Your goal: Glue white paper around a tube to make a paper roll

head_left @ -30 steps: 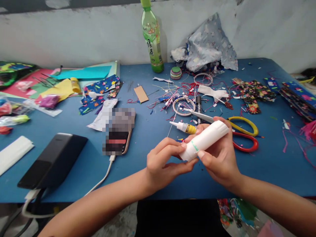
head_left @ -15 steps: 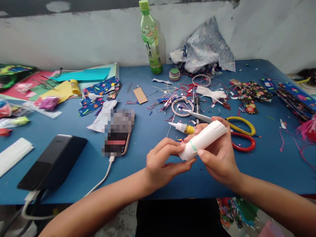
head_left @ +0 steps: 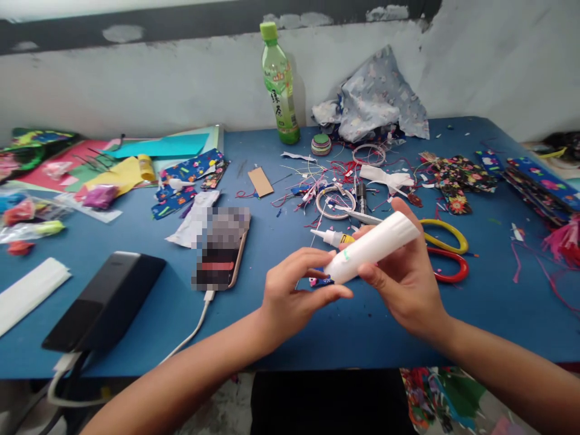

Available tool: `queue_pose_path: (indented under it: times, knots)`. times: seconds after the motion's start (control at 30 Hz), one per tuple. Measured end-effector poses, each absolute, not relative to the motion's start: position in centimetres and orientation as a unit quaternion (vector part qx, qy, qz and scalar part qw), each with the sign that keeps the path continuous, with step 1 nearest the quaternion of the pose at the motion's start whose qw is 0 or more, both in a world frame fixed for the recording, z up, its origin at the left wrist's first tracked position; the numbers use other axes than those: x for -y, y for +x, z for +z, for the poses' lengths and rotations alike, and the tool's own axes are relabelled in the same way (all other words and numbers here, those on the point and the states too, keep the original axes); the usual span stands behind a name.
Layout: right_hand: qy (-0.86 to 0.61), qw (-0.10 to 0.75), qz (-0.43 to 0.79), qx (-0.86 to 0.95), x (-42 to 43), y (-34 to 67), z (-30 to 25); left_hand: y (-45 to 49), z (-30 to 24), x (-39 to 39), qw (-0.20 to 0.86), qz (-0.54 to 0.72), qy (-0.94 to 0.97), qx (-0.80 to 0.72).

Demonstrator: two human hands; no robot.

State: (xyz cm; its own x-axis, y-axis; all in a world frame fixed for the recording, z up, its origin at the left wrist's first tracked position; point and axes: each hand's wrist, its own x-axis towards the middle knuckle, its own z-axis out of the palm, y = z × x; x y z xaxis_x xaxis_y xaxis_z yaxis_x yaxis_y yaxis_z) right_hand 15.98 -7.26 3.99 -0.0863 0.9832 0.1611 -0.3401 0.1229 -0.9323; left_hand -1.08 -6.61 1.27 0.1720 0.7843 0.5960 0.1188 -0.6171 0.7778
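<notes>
A white rolled tube point(head_left: 376, 244), paper or cloth, slants up to the right above the front of the table, with a small green mark near its lower end. My left hand point(head_left: 296, 296) has its fingertips at that lower end, the thumb underneath. From behind and below, my right hand point(head_left: 403, 281) grips the upper part, thumb on the near side. Just beyond lie a small glue bottle point(head_left: 330, 237) with a white nozzle and scissors point(head_left: 453, 266) with one yellow and one red handle, partly hidden by my right hand. Under the tube's lower end shows a blue patterned scrap point(head_left: 319, 281).
A phone point(head_left: 222, 248) and a black power bank point(head_left: 104, 302) with cables lie left. Behind stand a green tea bottle point(head_left: 281, 90) and crumpled grey cloth point(head_left: 376, 96). Tape rolls point(head_left: 336, 212), a marker point(head_left: 361, 196), threads and fabric scraps point(head_left: 457, 172) cover the middle and right.
The tube has turned in my hands, so the green line now shows only as a short mark. My left thumb sits lower and looser. The camera view has tilted slightly up.
</notes>
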Motion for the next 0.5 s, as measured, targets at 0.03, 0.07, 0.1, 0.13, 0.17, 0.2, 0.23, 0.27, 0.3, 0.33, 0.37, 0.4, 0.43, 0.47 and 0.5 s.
queue_pose_path:
  times: [0.03,0.07,0.1,0.13,0.17,0.2,0.23,0.27,0.3,0.33,0.37,0.4,0.43,0.47,0.5]
  knots:
    - [-0.354,0.572,0.564,0.479,7.0,16.2,4.1,-1.3,1.5,6.4,0.288,0.549,0.717,-0.319]
    - [-0.364,0.559,0.561,0.489,6.7,16.4,4.2,-1.5,1.8,6.2,0.274,0.545,0.724,-0.323]
    - [-0.373,0.549,0.557,0.499,6.5,16.6,4.3,-1.6,2.0,6.1,0.261,0.546,0.723,-0.332]
    - [-0.379,0.540,0.554,0.507,6.3,16.7,4.4,-1.7,2.3,6.0,0.253,0.550,0.718,-0.342]
    - [-0.384,0.536,0.551,0.512,6.1,16.8,4.4,-1.7,2.5,5.9,0.251,0.553,0.713,-0.352]
    - [-0.385,0.534,0.550,0.514,6.0,16.8,4.3,-1.7,2.7,5.9,0.252,0.551,0.711,-0.357]
    - [-0.385,0.534,0.552,0.512,5.9,16.8,4.3,-1.7,2.8,5.9,0.257,0.543,0.714,-0.358]
    - [-0.383,0.534,0.556,0.509,5.9,16.7,4.2,-1.6,2.9,5.9,0.263,0.533,0.721,-0.357]
    - [-0.384,0.533,0.558,0.507,5.9,16.6,4.1,-1.6,2.9,5.8,0.265,0.524,0.728,-0.355]
    - [-0.386,0.532,0.557,0.507,5.9,16.6,4.0,-1.6,2.9,5.8,0.262,0.519,0.734,-0.352]
    - [-0.390,0.532,0.553,0.510,5.9,16.5,3.9,-1.7,2.8,5.8,0.255,0.516,0.739,-0.350]
    - [-0.392,0.532,0.547,0.514,5.9,16.5,3.9,-1.7,2.7,5.7,0.243,0.515,0.746,-0.346]
    - [-0.394,0.531,0.541,0.519,5.9,16.4,3.8,-1.9,2.5,5.7,0.228,0.512,0.755,-0.340]
    - [-0.395,0.530,0.537,0.524,6.0,16.4,3.7,-2.0,2.3,5.6,0.209,0.508,0.766,-0.333]
    - [-0.396,0.527,0.533,0.530,6.0,16.4,3.6,-2.1,2.1,5.5,0.185,0.501,0.780,-0.326]
